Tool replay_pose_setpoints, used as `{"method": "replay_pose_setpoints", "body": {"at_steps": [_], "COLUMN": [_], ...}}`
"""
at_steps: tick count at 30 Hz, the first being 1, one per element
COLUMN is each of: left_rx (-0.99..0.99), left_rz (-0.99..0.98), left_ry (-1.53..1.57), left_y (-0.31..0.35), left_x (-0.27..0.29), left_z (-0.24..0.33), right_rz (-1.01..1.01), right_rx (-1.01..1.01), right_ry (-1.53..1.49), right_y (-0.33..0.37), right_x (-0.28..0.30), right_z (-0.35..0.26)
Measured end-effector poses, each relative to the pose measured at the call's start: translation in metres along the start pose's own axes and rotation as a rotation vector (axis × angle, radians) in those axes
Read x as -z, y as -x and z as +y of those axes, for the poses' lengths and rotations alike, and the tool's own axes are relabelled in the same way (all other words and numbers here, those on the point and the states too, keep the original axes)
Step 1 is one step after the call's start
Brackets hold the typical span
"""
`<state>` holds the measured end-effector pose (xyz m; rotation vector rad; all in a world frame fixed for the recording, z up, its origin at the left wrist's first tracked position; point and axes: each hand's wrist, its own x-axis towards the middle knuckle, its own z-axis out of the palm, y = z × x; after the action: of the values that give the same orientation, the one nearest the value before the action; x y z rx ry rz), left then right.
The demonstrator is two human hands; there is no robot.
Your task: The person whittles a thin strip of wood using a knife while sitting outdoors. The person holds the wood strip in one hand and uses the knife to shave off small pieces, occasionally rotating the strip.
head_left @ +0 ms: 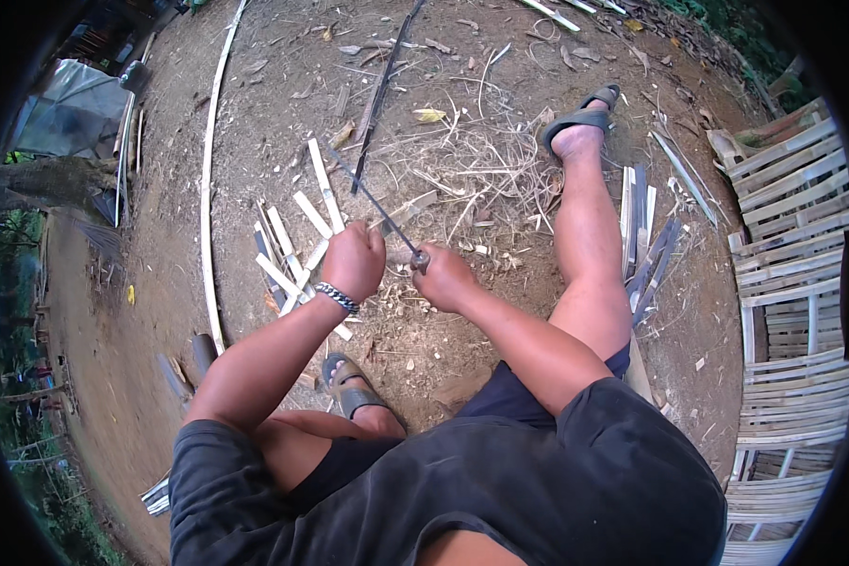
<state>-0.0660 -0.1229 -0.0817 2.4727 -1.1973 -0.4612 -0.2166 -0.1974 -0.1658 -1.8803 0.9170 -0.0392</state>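
My right hand is closed round the handle of a long knife. Its narrow dark blade slants away to the upper left, passing just beyond my left knuckles. Beside it, my left hand is curled shut, with a chain bracelet at the wrist. A brownish bamboo strip juts out to the right from its fingers, partly covered by the blade. Pale split bamboo pieces lie fanned out on the dirt left of my left hand; one reaches up behind the knuckles. A short stick lies between the two hands, partly hidden.
Curly shavings litter the ground ahead. More bamboo strips lie beside my outstretched right leg. A slatted bamboo structure stands at the right. One long pale pole runs along the left, and a dark strip lies ahead.
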Motion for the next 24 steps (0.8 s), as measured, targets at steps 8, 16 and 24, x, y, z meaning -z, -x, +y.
{"method": "replay_pose_setpoints", "body": {"at_steps": [8, 16, 24], "left_rx": [-0.010, 0.029, -0.004], "left_rz": [0.024, 0.019, 0.042], "left_ry": [0.020, 0.052, 0.082], "left_y": [-0.003, -0.001, -0.007], "left_x": [-0.001, 0.004, -0.001], "left_z": [0.002, 0.000, 0.001], "right_rz": [-0.075, -0.089, -0.112], "right_rx": [-0.051, -0.083, -0.096], "right_ry": [-0.083, -0.041, -0.045], "right_y": [0.008, 0.000, -0.005], "right_x": [0.012, 0.006, 0.006], "right_z": [-0.019, -0.010, -0.004]}}
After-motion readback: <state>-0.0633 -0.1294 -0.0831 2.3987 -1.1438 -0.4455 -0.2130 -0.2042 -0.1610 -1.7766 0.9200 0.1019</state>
